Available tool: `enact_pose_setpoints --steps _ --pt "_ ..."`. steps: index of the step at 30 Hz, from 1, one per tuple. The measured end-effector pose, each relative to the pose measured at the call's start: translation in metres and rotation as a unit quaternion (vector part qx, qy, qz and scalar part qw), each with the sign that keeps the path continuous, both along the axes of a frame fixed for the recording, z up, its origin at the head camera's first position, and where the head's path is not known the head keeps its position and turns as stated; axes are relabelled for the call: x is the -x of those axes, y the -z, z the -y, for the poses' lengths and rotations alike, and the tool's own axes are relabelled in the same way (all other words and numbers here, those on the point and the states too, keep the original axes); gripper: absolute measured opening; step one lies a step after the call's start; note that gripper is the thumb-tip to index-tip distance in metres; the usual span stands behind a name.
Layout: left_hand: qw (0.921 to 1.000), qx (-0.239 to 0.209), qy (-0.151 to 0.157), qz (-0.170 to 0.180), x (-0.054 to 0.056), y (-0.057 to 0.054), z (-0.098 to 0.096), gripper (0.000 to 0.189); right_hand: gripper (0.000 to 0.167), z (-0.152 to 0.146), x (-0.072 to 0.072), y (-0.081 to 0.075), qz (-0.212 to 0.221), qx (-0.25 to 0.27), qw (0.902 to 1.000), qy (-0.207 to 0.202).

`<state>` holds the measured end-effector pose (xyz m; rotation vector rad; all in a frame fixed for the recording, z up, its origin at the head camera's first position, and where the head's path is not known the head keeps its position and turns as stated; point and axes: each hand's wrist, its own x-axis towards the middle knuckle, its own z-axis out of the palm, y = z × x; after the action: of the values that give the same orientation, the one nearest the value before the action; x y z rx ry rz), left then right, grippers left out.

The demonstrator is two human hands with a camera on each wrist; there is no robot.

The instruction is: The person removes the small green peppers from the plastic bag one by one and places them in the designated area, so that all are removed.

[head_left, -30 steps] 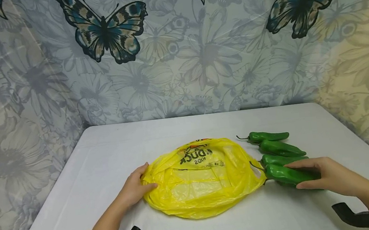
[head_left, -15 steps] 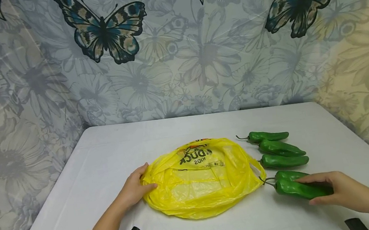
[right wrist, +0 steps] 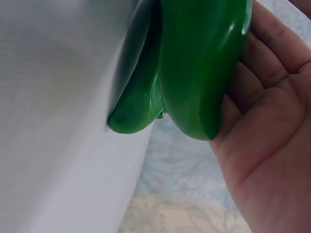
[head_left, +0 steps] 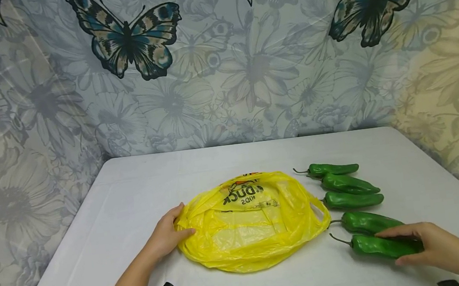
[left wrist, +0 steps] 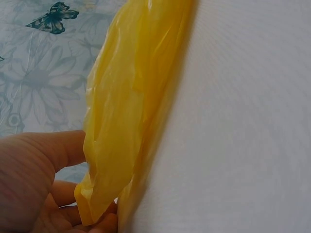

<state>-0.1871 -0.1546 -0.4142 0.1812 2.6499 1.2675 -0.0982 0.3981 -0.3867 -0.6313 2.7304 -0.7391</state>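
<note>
A yellow plastic bag (head_left: 239, 227) with dark printed lettering lies spread on the white table. My left hand (head_left: 169, 232) holds its left end; in the left wrist view the hand (left wrist: 34, 179) has thin yellow film between thumb and fingers. On the right, my right hand (head_left: 430, 247) grips the nearest long green pepper (head_left: 381, 245) by its blunt end, the stem pointing left. Right behind it lies a second green pepper (head_left: 366, 222). The right wrist view has the gripped pepper (right wrist: 204, 68) against the fingers, with another pepper (right wrist: 138, 109) beyond.
Three more green peppers (head_left: 352, 199) lie in a row farther back, stems toward the bag. A handle loop (head_left: 320, 210) of the bag reaches close to the stems. Butterfly-patterned cloth (head_left: 249, 89) hangs behind the table (head_left: 152, 170).
My right hand has moved toward me and slightly right, drawing two peppers away from the others. The nearest one now lies farther forward than its neighbour. Left hand and bag have stayed put.
</note>
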Motion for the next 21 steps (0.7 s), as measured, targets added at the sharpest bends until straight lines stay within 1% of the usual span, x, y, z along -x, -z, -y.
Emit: enact_pose_setpoints --steps 4,7,11,14,18,21 --pt "1.0 0.0 -0.001 0.0 -0.0001 0.0005 0.0 0.077 0.046 -0.0009 -0.0028 0.0038 -0.004 0.005 1.0 -0.002" --pt "1.0 0.001 -0.001 -0.001 0.0001 0.0009 0.0001 0.077 0.045 -0.0011 -0.0045 0.0067 -0.015 0.012 0.9998 -0.01" --pt "1.0 0.0 0.001 -0.004 0.0 0.0005 0.0003 0.077 0.046 -0.0027 -0.0056 0.008 -0.009 0.009 0.9999 -0.008" --pt "1.0 -0.001 0.001 -0.005 -0.0002 -0.0001 0.0002 0.077 0.047 -0.0035 -0.0061 0.0086 0.004 0.004 1.0 -0.002" --pt "1.0 -0.002 0.002 -0.005 -0.0002 -0.0002 0.0001 0.076 0.048 -0.0027 -0.0068 0.0097 0.007 0.002 1.0 0.001" --pt "1.0 -0.004 0.002 -0.004 0.0002 0.0004 0.0002 0.076 0.049 -0.0012 -0.0074 0.0096 0.001 0.001 1.0 -0.001"
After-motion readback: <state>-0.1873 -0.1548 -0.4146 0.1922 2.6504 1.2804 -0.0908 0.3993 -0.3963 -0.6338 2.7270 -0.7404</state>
